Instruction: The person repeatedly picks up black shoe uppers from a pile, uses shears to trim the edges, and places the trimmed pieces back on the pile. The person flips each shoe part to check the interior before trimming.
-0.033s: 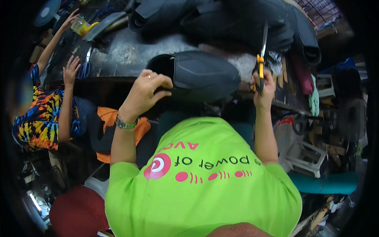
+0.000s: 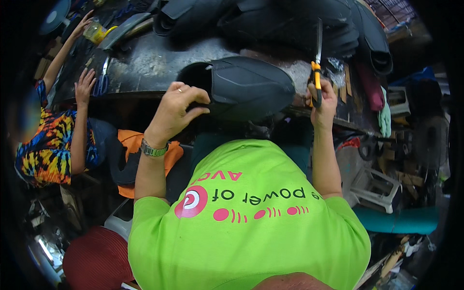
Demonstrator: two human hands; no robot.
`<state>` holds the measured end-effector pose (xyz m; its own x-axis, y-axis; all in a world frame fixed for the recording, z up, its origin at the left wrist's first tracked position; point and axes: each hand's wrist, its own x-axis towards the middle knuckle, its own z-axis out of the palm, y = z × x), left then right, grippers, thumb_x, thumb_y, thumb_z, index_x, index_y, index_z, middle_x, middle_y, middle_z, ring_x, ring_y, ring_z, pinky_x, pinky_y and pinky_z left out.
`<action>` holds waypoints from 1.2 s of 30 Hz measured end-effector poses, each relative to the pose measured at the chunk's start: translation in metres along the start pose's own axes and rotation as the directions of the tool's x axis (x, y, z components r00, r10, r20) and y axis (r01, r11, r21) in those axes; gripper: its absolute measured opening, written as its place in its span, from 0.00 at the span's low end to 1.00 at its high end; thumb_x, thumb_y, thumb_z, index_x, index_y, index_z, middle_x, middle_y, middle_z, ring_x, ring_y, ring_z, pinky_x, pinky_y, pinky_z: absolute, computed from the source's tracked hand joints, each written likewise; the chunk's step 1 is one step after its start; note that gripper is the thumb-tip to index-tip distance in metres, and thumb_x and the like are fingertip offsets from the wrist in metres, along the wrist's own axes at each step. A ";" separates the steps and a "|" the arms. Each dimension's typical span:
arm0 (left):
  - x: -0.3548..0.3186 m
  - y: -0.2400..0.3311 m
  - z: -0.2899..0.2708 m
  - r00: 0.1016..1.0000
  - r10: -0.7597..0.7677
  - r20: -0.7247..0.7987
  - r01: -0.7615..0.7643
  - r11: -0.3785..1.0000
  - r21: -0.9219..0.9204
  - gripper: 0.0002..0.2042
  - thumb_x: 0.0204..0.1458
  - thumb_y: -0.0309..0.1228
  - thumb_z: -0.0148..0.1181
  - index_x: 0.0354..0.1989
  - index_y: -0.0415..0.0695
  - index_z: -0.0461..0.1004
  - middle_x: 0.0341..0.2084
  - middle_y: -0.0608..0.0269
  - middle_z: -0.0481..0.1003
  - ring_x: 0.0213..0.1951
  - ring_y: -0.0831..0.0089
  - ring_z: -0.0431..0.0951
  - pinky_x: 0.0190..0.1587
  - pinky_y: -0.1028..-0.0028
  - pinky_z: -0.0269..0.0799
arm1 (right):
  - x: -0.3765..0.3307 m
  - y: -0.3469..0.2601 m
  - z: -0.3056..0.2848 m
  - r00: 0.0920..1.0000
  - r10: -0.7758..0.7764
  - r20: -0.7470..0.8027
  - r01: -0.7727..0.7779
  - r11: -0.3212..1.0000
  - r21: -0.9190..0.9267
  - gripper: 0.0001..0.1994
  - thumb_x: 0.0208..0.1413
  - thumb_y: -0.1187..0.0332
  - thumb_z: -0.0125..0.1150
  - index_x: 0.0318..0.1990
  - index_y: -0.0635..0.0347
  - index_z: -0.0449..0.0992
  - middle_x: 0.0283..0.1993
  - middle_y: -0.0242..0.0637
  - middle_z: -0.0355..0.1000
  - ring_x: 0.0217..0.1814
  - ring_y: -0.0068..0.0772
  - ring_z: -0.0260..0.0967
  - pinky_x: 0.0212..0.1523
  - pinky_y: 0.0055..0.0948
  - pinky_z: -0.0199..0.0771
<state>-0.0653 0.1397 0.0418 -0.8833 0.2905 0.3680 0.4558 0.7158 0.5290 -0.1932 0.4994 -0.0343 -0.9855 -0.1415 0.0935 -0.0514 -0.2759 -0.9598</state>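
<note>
A black moulded piece (image 2: 251,89), rounded with an open dark end at its left, rests at the table's near edge in front of me. My left hand (image 2: 180,105) is at that open end, its fingers curled and thumb drawn toward them. Whatever lies between those fingertips is too small or hidden to make out. To the right of the piece, my right hand (image 2: 325,102) is closed around the handles of scissors (image 2: 316,75) with yellow and black grips. Their blades point up, away from me.
Several similar black pieces (image 2: 290,24) are heaped along the far side of the worktable (image 2: 159,67). Left, a co-worker's hand (image 2: 85,84) is beside blue-handled scissors (image 2: 102,83). A plastic stool (image 2: 377,188) stands at the right, near a teal roll (image 2: 401,221).
</note>
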 end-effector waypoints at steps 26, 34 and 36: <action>0.014 0.009 0.016 0.827 -0.543 -0.148 0.550 0.835 0.010 0.19 0.52 0.44 0.69 0.23 0.41 0.73 0.12 0.64 0.68 0.15 0.75 0.64 0.21 0.72 0.59 | -0.054 -0.065 -0.068 0.454 0.809 0.373 -0.790 0.559 -0.253 0.25 0.58 0.44 0.63 0.44 0.60 0.71 0.30 0.40 0.74 0.24 0.26 0.72 0.29 0.24 0.71; 0.017 0.012 0.015 0.851 -0.514 -0.110 0.524 0.846 0.097 0.19 0.51 0.44 0.69 0.23 0.40 0.73 0.11 0.63 0.68 0.15 0.71 0.65 0.21 0.72 0.59 | -0.049 -0.049 -0.030 0.571 0.776 0.267 -0.762 0.622 -0.178 0.25 0.57 0.45 0.65 0.43 0.59 0.71 0.27 0.35 0.71 0.22 0.23 0.69 0.25 0.19 0.69; 0.017 0.013 0.015 0.853 -0.508 -0.117 0.519 0.850 0.095 0.19 0.51 0.44 0.69 0.22 0.40 0.73 0.11 0.62 0.68 0.15 0.70 0.65 0.21 0.71 0.59 | -0.048 -0.048 -0.026 0.586 0.769 0.255 -0.756 0.633 -0.168 0.23 0.57 0.47 0.66 0.42 0.58 0.71 0.26 0.34 0.70 0.20 0.20 0.67 0.22 0.16 0.66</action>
<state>-0.0756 0.1634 0.0437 -0.9725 -0.1900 0.1348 -0.0814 0.8193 0.5676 -0.1478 0.5439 0.0009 -0.5762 -0.5379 -0.6153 0.6852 0.0923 -0.7224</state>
